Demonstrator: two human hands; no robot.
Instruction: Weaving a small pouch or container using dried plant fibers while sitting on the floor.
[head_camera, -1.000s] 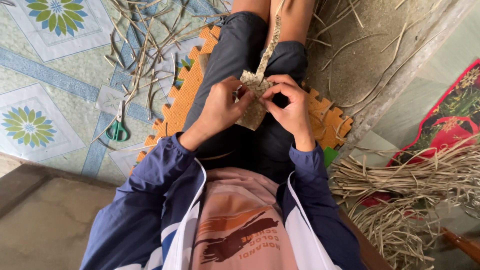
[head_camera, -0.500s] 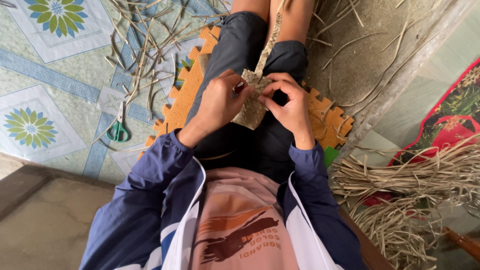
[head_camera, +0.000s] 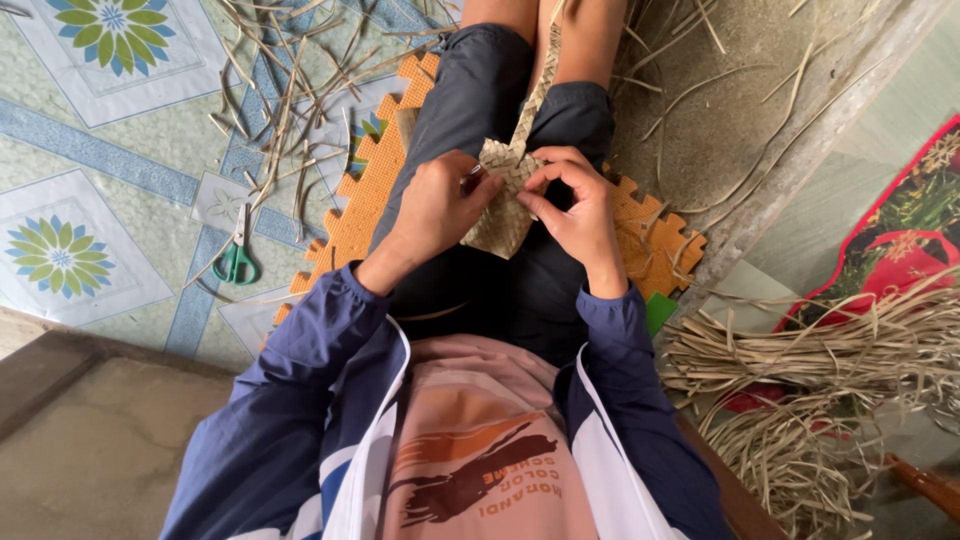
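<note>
Head view: the left hand (head_camera: 440, 205) and right hand (head_camera: 575, 205) are working close together over the lap, both pinching a small woven straw piece (head_camera: 505, 205) whose plaited strip (head_camera: 540, 90) is running away between the knees. Judging by that finished strip and the loose straw bundle (head_camera: 830, 370) waiting at the right, weaving is part done with much left. Fingertips are hiding the working edge; the strip's far end is cut off, and green scissors (head_camera: 237, 262) are lying unused on the tiled floor (head_camera: 90, 170).
</note>
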